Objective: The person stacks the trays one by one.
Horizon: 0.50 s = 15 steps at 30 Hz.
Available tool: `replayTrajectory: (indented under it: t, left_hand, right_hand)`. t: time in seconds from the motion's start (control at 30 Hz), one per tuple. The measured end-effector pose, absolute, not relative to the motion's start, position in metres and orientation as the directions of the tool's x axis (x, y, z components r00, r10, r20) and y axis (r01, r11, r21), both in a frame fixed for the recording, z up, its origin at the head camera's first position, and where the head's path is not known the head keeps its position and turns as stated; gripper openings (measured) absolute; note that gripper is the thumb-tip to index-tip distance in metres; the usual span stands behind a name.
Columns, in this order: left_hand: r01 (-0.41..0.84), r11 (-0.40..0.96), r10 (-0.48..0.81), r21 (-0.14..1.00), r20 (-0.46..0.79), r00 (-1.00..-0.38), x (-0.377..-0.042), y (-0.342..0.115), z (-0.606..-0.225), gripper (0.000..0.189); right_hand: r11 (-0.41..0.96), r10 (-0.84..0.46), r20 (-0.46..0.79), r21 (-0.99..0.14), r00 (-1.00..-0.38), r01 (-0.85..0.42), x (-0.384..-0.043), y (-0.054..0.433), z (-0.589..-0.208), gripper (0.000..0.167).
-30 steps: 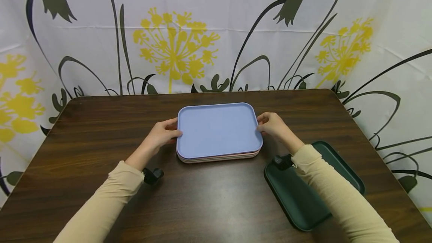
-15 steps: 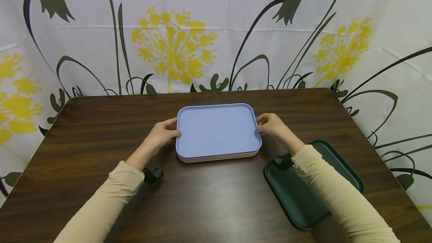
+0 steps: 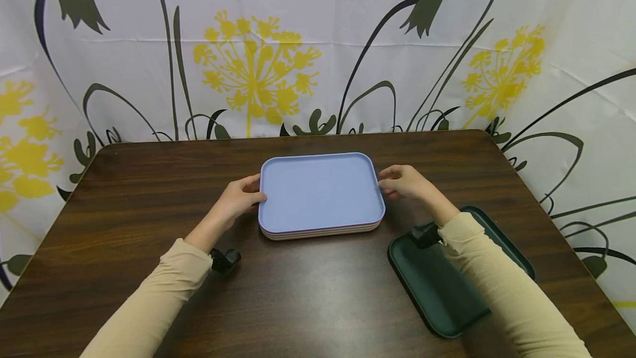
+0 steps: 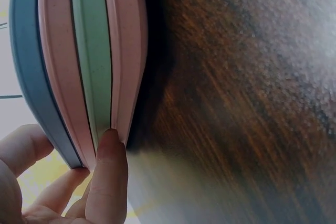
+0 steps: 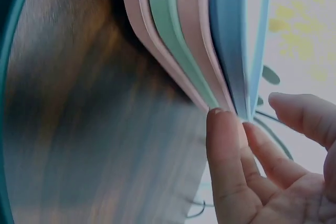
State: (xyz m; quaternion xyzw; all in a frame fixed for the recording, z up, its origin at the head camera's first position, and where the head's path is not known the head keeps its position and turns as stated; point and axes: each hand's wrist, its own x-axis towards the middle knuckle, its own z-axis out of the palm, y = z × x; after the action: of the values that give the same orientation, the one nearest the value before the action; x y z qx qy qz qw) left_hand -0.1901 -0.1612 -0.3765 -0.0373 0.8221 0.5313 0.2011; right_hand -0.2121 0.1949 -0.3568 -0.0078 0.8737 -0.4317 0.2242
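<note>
A stack of shallow rectangular trays lies on the table, the light blue tray (image 3: pixel 320 192) on top. Pink trays and a pale green tray (image 4: pixel 92 51) show beneath it in the wrist views, their edges nearly flush. At the stack's left end, my left hand (image 3: pixel 236 199) touches the edges with its fingertips, thumb by the blue rim. Beside the right end is my right hand (image 3: pixel 408 184). Its fingertips meet the lower tray edges in the right wrist view, while the thumb (image 5: pixel 302 111) stands away from the blue tray.
A dark green tray (image 3: pixel 432 283) lies at an angle on the right, partly under my right forearm. The brown wood-grain table (image 3: pixel 308 303) ends at a flower-patterned cloth (image 3: pixel 308 59) behind.
My right hand has drawn slightly to the right, and its thumb has come off the stack's rim. The left hand and the trays show almost no movement.
</note>
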Motion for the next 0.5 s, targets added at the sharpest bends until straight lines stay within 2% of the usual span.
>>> replayTrajectory:
  t: [0.23,0.5]
  left_hand:
    - [-0.281,0.43,0.15,0.858,-0.375,-0.915,-0.191,-0.162,-0.379,0.063]
    - [-0.294,0.435,0.142,0.851,-0.387,-0.911,-0.19,-0.163,-0.379,0.063]
  right_hand:
    - [0.629,-0.236,-0.37,-0.763,-0.898,0.15,-0.213,0.224,-0.351,0.048]
    - [0.661,-0.204,-0.369,-0.735,-0.907,0.15,-0.209,0.268,-0.352,0.049]
